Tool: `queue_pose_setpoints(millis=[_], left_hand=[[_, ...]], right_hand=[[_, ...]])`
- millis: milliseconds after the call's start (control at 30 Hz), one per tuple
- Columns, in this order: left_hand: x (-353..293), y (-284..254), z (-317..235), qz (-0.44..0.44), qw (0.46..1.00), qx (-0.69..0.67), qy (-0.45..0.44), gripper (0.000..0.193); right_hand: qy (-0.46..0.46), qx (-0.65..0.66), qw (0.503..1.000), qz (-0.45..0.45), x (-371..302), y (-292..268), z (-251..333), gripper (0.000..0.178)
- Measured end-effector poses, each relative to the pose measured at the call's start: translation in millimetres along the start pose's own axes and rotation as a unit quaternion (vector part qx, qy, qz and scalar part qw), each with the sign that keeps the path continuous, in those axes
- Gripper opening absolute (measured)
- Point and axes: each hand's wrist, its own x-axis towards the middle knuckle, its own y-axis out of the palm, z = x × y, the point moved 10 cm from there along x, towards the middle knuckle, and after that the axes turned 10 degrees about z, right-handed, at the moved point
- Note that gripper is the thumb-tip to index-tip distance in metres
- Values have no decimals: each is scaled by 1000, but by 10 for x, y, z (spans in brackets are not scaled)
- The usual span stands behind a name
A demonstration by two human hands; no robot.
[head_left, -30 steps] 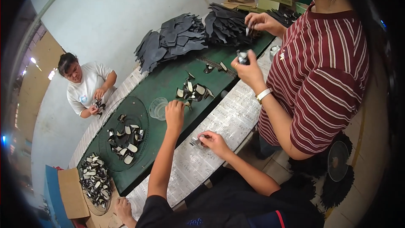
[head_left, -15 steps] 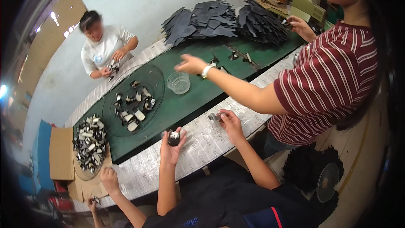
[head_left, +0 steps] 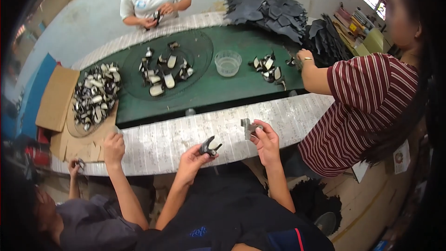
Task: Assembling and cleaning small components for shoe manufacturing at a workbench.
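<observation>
My left hand (head_left: 191, 161) is closed around a small black piece (head_left: 206, 148) with two dark prongs and a cream-coloured patch between them; it tilts up to the right. To its right, my right hand (head_left: 267, 145) pinches a small, flat grey piece (head_left: 247, 129) with an uneven outline, its exact kind unclear. Both hands are raised over the near edge of the paper-covered table (head_left: 186, 130), apart from each other.
On the green board (head_left: 186, 101), black-and-cream pieces (head_left: 169, 81) lie on a round wire rack, beside a clear plastic bowl (head_left: 228, 63). A heap of similar pieces (head_left: 96, 94) stands left, dark cut sheets (head_left: 267, 14) behind. Co-workers stand right and across; another's hand (head_left: 114, 148) is at left.
The view has turned to the right. My left hand has tipped the black piece so its prongs show. The striped-shirt co-worker's hand has moved from near the bowl to the board's right end.
</observation>
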Motion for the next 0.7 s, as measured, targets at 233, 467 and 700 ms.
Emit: queue_pose_setpoints(millis=[233,467,700], left_hand=[[-30,140,-188,20,999,-2,38,38],[-66,248,-169,37,999,5,36,37],[-104,293,-203,31,999,3,44,36]], right_hand=[[-107,-357,917,140,-424,954,483,26],[-219,-520,801,198,-616,1450,623,33],[-227,-555,773,205,-672,1540,534,35]])
